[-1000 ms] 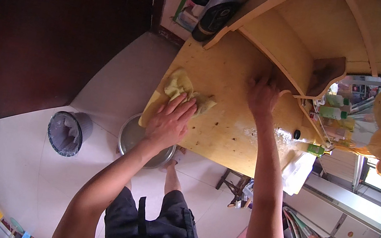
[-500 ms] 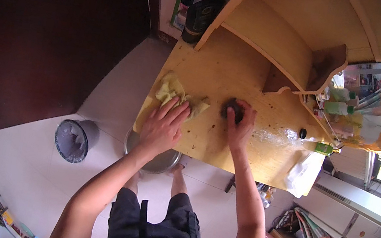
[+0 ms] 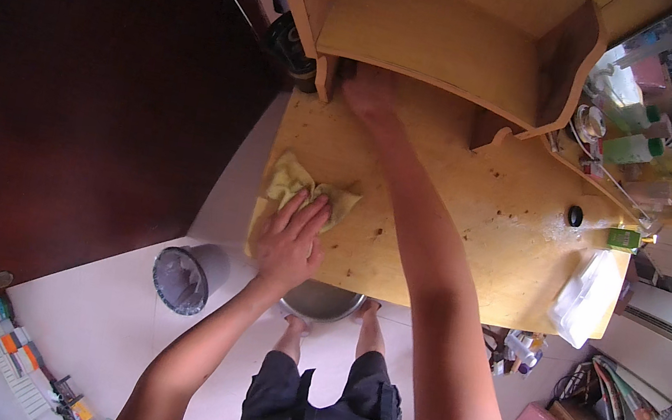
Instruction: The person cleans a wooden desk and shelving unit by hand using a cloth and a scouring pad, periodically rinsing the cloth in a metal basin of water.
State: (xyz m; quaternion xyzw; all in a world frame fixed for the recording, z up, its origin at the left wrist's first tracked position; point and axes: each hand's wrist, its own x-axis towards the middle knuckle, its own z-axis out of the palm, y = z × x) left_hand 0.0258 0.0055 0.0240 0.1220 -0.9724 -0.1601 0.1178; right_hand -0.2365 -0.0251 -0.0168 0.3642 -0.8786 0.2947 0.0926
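My left hand (image 3: pixel 293 238) lies with its fingers stretched out on a crumpled yellow cloth (image 3: pixel 293 172), near the left front part of the wooden desk (image 3: pixel 468 262). My right arm stretches far forward across the desktop. At its end my right hand (image 3: pixel 367 94) is closed in the shadow beneath the desk's shelf (image 3: pixel 432 45), close to the left upright. A dark round scrubber (image 3: pixel 346 69) shows at its fingertips, partly hidden by the shade and the shelf edge. Small brown spots are scattered over the desktop.
A black lid (image 3: pixel 575 216), a green box (image 3: pixel 623 239) and a white plastic bag (image 3: pixel 586 298) are at the desk's right end. Bottles (image 3: pixel 631 149) stand beyond the shelf. Below are a metal basin (image 3: pixel 323 303) and a lined bin (image 3: pixel 183 278). A dark door (image 3: pixel 105 112) is on the left.
My right hand has moved from mid-desk forward and left to the back corner under the shelf, with the dark scrubber. My left hand stays on the cloth. The view has shifted.
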